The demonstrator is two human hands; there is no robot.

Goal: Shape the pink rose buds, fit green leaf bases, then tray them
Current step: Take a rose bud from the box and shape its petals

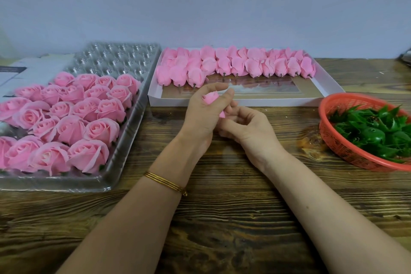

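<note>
I count one clear tray point(124, 162) with roughly twenty-one finished roses point(71, 129), one white box point(244, 102) of buds point(238, 66) too overlapped for me to number, one single bud point(210, 97) held apart, and one red basket point(342, 149) of green leaf bases point(375, 138), tangled beyond counting.

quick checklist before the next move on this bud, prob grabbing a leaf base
1. Bud secure in the left hand: ok, fingers curl round it.
2. Right hand free to reach: cannot tell, its curled fingers sit at the bud's lower end and the contact is hidden.
3. Bud fully shaped: cannot tell, fingers cover most of it.
4. Leaf bases available: ok, a pile lies in the red basket on the right-hand side.
5. Room in the clear tray: ok, the back rows of cells are empty.
</note>
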